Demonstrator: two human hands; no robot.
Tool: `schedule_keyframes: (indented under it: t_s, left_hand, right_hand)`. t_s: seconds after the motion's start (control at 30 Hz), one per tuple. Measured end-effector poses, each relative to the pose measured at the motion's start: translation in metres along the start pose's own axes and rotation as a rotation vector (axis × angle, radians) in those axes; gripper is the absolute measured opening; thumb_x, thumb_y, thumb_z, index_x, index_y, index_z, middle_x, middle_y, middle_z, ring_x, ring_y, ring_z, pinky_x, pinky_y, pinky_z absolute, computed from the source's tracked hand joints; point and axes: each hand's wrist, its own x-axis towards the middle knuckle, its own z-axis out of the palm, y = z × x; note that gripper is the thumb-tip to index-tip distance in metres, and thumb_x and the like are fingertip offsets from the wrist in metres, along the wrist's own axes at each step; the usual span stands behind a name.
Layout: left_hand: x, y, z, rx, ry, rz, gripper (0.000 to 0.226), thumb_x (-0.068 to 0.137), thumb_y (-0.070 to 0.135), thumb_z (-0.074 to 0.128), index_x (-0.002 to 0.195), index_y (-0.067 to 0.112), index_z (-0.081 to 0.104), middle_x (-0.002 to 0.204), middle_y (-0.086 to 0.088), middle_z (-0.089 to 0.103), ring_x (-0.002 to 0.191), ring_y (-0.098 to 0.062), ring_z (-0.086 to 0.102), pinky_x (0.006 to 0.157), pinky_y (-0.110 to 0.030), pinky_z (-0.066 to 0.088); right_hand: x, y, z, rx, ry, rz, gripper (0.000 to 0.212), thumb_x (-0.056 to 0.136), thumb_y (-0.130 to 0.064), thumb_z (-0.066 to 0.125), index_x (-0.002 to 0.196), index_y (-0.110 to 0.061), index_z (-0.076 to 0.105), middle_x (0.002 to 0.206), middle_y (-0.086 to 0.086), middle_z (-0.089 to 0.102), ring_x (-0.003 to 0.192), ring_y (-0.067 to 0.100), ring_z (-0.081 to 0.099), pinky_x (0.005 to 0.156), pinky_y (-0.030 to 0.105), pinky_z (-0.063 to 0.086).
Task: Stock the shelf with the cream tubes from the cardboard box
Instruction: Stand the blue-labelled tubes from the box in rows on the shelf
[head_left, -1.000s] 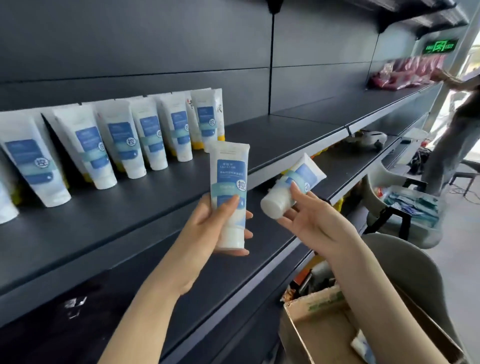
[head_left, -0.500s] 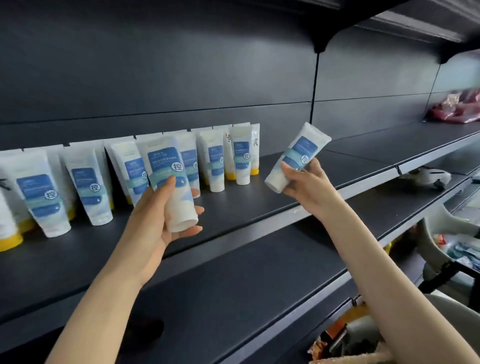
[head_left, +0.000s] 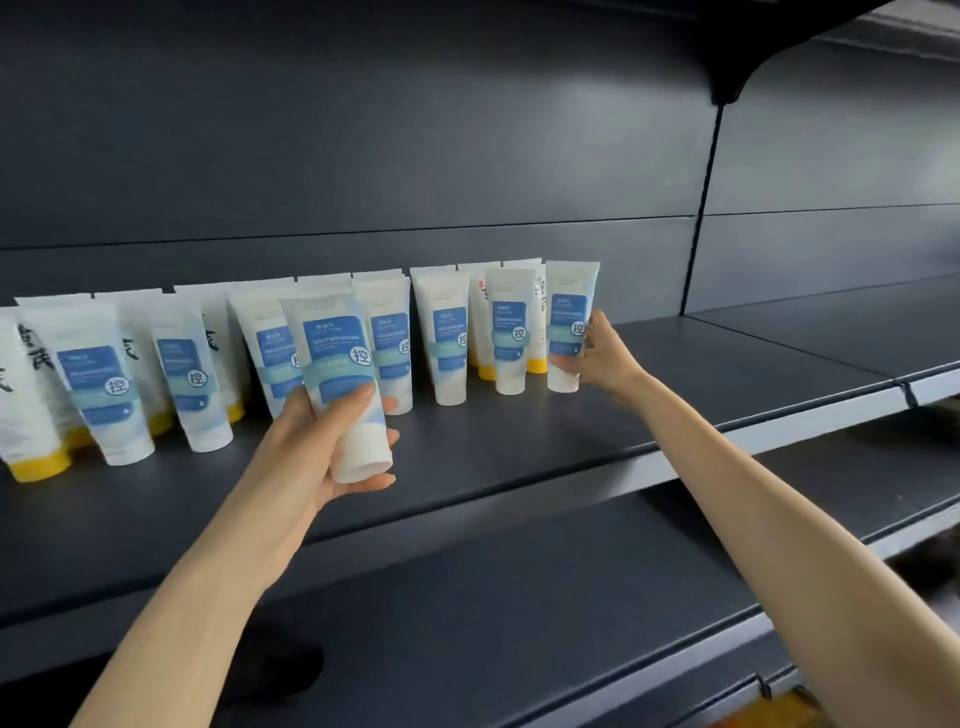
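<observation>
A row of white cream tubes (head_left: 449, 338) with blue labels stands cap-down along the back of the dark shelf (head_left: 519, 447). My right hand (head_left: 602, 358) grips one more tube (head_left: 569, 322) upright at the right end of the row, its cap on the shelf board. My left hand (head_left: 322, 441) holds another tube (head_left: 345, 384) cap-down in front of the row, above the shelf's front part. The cardboard box is out of view.
Behind the front row stand tubes with yellow caps (head_left: 41, 465). To the right of the row the shelf board (head_left: 727, 374) is bare up to a vertical divider (head_left: 701, 208). A lower shelf (head_left: 519, 597) juts out beneath my arms.
My right hand has carried its tube from the air down to the right end of the row and stood it upright. My left hand with its tube has risen closer to the shelf.
</observation>
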Motion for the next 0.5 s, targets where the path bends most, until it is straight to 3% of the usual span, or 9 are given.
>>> schedule_keyframes:
  t_s: [0.1, 0.23, 0.37, 0.5]
  left_hand:
    - [-0.005, 0.0, 0.001, 0.027, 0.016, -0.001, 0.04, 0.083, 0.032, 0.058, 0.121, 0.023, 0.054, 0.101, 0.001, 0.073, 0.076, -0.008, 0.069, 0.051, -0.027, 0.055]
    - [-0.011, 0.002, -0.001, 0.038, 0.04, -0.006, 0.05, 0.075, 0.034, 0.061, 0.123, 0.023, 0.053, 0.102, 0.001, 0.072, 0.078, -0.008, 0.069, 0.052, -0.027, 0.055]
    - [-0.016, 0.003, -0.003, 0.036, 0.057, 0.005, 0.059, 0.063, 0.035, 0.065, 0.12, 0.021, 0.055, 0.106, 0.001, 0.071, 0.081, -0.008, 0.069, 0.053, -0.027, 0.055]
    - [-0.019, 0.001, -0.006, 0.043, 0.072, 0.016, 0.06, 0.059, 0.036, 0.068, 0.117, 0.023, 0.056, 0.11, 0.002, 0.068, 0.084, -0.008, 0.069, 0.054, -0.027, 0.056]
  right_hand:
    - [0.013, 0.008, 0.001, 0.018, 0.007, -0.006, 0.057, 0.079, -0.003, 0.073, 0.125, -0.007, 0.04, 0.125, 0.009, 0.056, 0.112, 0.021, 0.057, 0.091, 0.04, 0.052]
    - [0.018, 0.012, 0.002, 0.0, -0.037, -0.045, 0.042, 0.08, -0.003, 0.071, 0.101, -0.029, 0.046, 0.106, -0.006, 0.059, 0.095, 0.005, 0.058, 0.081, 0.028, 0.052]
    - [0.023, 0.018, 0.002, -0.059, -0.098, -0.01, 0.052, 0.084, -0.007, 0.068, 0.128, -0.013, 0.042, 0.122, 0.003, 0.055, 0.111, 0.016, 0.054, 0.092, 0.036, 0.049]
    - [0.023, 0.021, 0.0, -0.083, -0.107, 0.037, 0.05, 0.085, -0.011, 0.067, 0.129, -0.012, 0.043, 0.125, 0.002, 0.055, 0.112, 0.015, 0.053, 0.088, 0.032, 0.047]
